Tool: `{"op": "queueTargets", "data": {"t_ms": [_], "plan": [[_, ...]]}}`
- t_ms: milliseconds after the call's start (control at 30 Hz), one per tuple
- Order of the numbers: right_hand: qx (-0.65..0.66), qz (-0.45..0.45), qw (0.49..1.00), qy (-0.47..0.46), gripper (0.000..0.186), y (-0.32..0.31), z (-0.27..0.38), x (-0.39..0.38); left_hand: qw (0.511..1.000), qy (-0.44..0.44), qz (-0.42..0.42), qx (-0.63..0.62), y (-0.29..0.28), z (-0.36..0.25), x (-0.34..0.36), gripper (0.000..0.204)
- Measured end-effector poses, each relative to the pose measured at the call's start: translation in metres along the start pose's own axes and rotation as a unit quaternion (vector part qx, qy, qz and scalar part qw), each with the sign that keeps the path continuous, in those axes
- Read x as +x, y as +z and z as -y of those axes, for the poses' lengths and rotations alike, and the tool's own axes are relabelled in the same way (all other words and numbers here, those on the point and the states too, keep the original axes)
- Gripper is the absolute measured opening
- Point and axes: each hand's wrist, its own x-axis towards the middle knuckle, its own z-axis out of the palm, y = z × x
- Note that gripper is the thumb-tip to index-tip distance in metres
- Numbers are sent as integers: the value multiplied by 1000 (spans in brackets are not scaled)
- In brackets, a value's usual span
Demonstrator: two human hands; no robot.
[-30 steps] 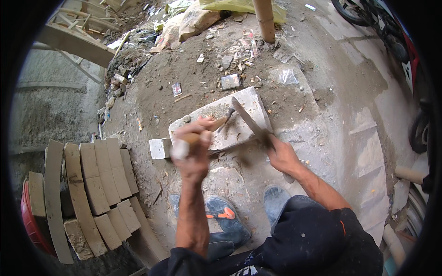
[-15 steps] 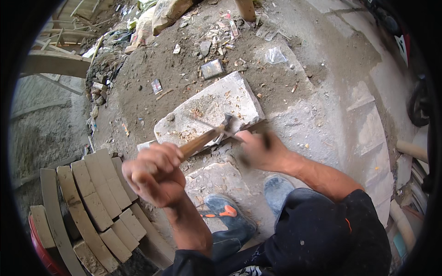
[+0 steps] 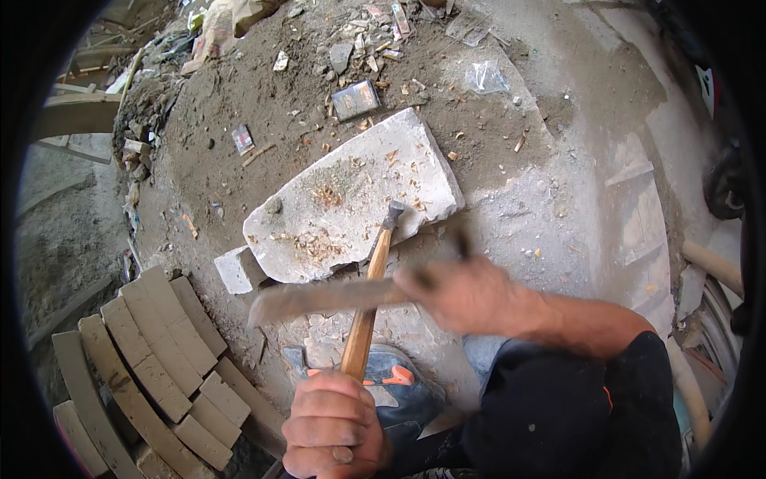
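My left hand [image 3: 335, 427] is wrapped round the lower end of a pale wooden hammer handle [image 3: 363, 335]. From there the handle slants up and away, and its small dark metal head [image 3: 393, 209] lies against the near edge of a white stone slab [image 3: 359, 188]. In my right hand [image 3: 475, 295] is a long, wide-bladed knife [image 3: 327, 297], smeared by motion. Its blade points left and passes across the hammer handle; whether they touch I cannot tell. Wood chips [image 3: 323, 239] are scattered over the slab.
Stacked grey blocks [image 3: 171, 343] stand at the left. An orange-handled tool [image 3: 399, 375] lies by my shoe. Past the slab are a dark box [image 3: 356, 100], rubble and a clear plastic scrap [image 3: 487, 77]. Pipes [image 3: 710, 267] lie at the right edge.
My left hand has come down and nearer with the handle, which now stands steeper. The knife, seen thin and pointing up-left before, now shows its broad side, pointing left. The view has shifted slightly.
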Motion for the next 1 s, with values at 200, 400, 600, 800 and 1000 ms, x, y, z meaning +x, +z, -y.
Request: {"op": "queueTargets", "data": {"t_ms": [200,400,600,800,1000], "plan": [[14,60,998,0,15,0,-3,3,999,-6,-38,-30,9,1,-1,36],[19,-16,1000,18,15,4,-7,5,998,32,27,-38,6,9,1,35],[4,-49,996,70,13,9,-12,6,997,41,-10,-57,13,6,-3,32],[53,-26,997,57,14,9,-11,3,995,23,59,-78,9,2,15,24],[83,-62,994,-24,19,15,-14,-3,976,16,197,-95,10,-4,19,21]]}}
